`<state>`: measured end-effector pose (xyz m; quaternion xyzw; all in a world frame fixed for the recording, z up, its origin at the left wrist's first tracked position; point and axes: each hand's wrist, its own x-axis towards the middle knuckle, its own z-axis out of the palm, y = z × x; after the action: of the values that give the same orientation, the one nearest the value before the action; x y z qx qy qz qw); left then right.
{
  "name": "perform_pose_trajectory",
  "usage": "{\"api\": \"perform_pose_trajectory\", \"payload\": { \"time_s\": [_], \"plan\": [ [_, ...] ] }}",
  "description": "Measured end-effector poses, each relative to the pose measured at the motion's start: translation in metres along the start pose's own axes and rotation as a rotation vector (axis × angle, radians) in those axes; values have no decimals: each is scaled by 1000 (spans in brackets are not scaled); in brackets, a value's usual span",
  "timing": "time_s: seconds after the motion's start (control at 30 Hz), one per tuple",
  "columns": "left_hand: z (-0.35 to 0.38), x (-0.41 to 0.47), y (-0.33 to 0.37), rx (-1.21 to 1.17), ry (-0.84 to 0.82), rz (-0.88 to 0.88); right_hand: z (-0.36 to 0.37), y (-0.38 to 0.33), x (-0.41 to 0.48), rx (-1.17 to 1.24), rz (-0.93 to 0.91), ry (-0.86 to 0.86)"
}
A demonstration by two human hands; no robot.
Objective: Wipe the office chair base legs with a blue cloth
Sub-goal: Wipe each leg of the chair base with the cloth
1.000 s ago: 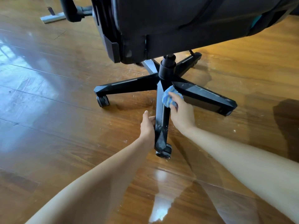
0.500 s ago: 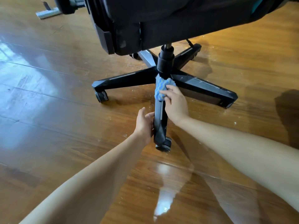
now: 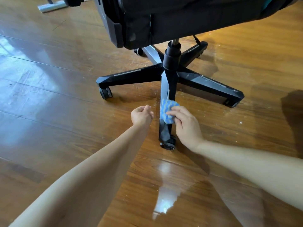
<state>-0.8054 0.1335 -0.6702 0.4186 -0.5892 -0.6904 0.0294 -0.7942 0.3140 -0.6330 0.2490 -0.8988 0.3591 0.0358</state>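
A view looks down from head height at a glossy brown wooden floor (image 3: 54, 131) and the underside of an office chair.

At the far left, a pale metal bar (image 3: 51, 6) lies on the floor. Nearer the middle, the chair's left leg (image 3: 131, 75), black with a thin silver strip, reaches out to the left and ends on a small black wheel (image 3: 105, 92).

The person's bare left arm comes in from the near left corner. The left hand (image 3: 141, 115) hovers just left of the near leg (image 3: 168, 86), with its fingers loosely curled. It holds nothing and does not touch the leg.

The near leg runs from the chair's centre straight toward the viewer and ends on a wheel (image 3: 168, 145). The blue cloth (image 3: 167, 112), folded small and patterned with wavy pale stripes, sits on top of this leg, about two thirds of the way toward its near end.

The right hand (image 3: 186, 124) reaches in from the near right. Its fingers curl over the cloth and press it against the leg.

Above, the black centre post (image 3: 172, 58) rises into the dark seat (image 3: 188, 17), which fills the far top of the view. A right leg (image 3: 210, 84) stretches out to the right. White specks (image 3: 240, 122) dot the floor on that side.
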Motion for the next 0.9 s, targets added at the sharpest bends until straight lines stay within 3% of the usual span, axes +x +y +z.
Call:
{"api": "perform_pose_trajectory", "payload": {
  "time_s": [0.17,0.37,0.43,0.53,0.67,0.9],
  "plan": [
    [1,-5,-2,69,16,21,0,1,54,-116,7,-12],
    [-11,-5,9,93,37,56,4,-6,-18,-265,-491,-362],
    [-11,-8,13,89,35,60,0,-4,4,-342,-486,-387],
    [-10,-15,14,88,22,65,2,-4,64,-460,-335,-329],
    [-6,-27,8,256,35,186,7,-8,87,-536,-215,-301],
    [-3,-23,15,280,83,272,3,-39,-7,-369,-613,-600]
  ]
}}
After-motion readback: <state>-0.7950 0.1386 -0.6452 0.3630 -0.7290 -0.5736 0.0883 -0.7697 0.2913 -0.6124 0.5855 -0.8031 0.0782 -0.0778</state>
